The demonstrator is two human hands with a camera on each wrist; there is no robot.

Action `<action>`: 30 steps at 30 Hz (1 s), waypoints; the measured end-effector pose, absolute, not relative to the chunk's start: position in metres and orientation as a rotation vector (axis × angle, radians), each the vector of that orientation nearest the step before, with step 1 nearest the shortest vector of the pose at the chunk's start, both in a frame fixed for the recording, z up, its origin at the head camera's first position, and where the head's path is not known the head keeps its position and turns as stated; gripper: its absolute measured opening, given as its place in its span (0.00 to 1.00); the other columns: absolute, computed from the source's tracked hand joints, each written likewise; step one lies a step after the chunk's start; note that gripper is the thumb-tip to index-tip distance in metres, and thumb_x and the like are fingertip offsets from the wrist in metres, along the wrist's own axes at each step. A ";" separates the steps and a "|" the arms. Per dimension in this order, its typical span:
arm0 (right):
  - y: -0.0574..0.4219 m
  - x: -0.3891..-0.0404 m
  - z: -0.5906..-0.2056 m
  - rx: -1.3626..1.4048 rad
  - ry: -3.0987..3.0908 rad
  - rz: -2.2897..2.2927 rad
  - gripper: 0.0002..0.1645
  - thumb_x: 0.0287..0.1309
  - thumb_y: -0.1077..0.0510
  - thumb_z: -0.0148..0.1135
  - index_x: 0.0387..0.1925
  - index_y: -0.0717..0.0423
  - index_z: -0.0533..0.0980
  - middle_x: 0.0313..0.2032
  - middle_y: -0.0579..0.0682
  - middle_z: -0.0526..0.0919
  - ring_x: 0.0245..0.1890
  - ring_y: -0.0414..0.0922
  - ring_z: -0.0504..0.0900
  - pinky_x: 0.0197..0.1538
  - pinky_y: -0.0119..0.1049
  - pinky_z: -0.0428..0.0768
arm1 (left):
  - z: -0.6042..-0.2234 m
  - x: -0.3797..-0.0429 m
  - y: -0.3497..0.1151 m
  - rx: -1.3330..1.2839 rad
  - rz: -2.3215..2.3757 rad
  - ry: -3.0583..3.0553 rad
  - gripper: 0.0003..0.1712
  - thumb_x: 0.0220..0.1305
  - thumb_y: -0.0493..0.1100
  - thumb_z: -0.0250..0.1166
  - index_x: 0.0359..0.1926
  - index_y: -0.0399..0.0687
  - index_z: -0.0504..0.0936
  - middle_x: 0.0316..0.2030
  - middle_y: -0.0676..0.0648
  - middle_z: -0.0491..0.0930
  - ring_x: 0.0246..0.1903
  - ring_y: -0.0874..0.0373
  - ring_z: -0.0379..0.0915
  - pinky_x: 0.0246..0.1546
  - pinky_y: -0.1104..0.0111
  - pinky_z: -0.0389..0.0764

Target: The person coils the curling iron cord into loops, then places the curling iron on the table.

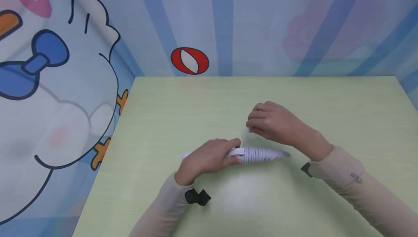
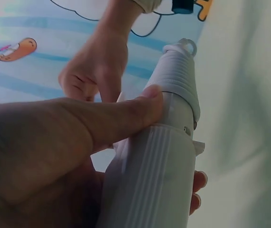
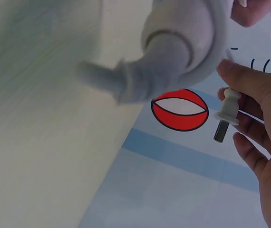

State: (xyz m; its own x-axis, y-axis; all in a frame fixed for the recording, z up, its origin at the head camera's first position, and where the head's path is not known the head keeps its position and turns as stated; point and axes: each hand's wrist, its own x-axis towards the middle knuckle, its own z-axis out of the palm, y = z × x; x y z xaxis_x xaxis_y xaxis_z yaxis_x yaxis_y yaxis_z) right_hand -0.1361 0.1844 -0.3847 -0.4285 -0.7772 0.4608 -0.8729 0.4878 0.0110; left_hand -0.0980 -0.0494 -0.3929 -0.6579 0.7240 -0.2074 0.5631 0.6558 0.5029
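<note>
A slender white handheld appliance lies sideways above the table, and I cannot tell its exact kind. Its white power cord is wound in several turns round the narrower end, seen as a coil in the left wrist view. My left hand grips the body, thumb along the top. My right hand, above and beyond the coil, pinches the cord's free end. In the right wrist view a white plug with a metal prong sits among its fingers. A small hanging loop tips the coiled end.
The pale green tabletop spreads under both hands. A printed backdrop with stripes and a red ball stands along its far edge, and a cartoon panel borders the left side. Each sleeve carries a dark wrist device.
</note>
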 end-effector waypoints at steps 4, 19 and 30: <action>0.182 -0.136 -0.389 1.346 -2.370 0.274 0.08 0.46 0.60 0.74 0.31 0.52 0.82 0.31 0.44 0.84 0.37 0.45 0.78 0.40 0.39 0.76 | -0.404 -0.105 -0.050 0.968 0.616 2.452 0.12 0.65 0.53 0.61 0.38 0.54 0.70 0.27 0.55 0.73 0.26 0.63 0.69 0.27 0.73 0.67; 0.193 -0.145 -0.432 1.248 -2.518 0.396 0.07 0.47 0.58 0.73 0.31 0.53 0.84 0.31 0.45 0.85 0.34 0.45 0.80 0.37 0.40 0.75 | -0.437 -0.124 -0.048 0.907 0.631 2.418 0.11 0.63 0.52 0.63 0.37 0.55 0.72 0.27 0.55 0.71 0.28 0.62 0.66 0.30 0.72 0.66; 0.196 -0.147 -0.446 1.178 -2.565 0.546 0.06 0.48 0.59 0.72 0.30 0.54 0.83 0.29 0.45 0.84 0.33 0.44 0.79 0.41 0.40 0.76 | -0.442 -0.128 -0.046 0.877 0.533 2.466 0.15 0.64 0.54 0.62 0.47 0.55 0.75 0.35 0.51 0.71 0.34 0.59 0.67 0.34 0.70 0.68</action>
State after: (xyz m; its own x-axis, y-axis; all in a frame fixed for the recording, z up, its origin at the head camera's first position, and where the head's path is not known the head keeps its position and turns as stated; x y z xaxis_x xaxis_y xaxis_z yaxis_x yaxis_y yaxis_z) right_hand -0.1469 0.1965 -0.4460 -0.6347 -0.6682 0.3881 -0.7684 0.5991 -0.2251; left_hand -0.1280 -0.0460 -0.4421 -0.6875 0.6638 -0.2945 0.4829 0.7208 0.4973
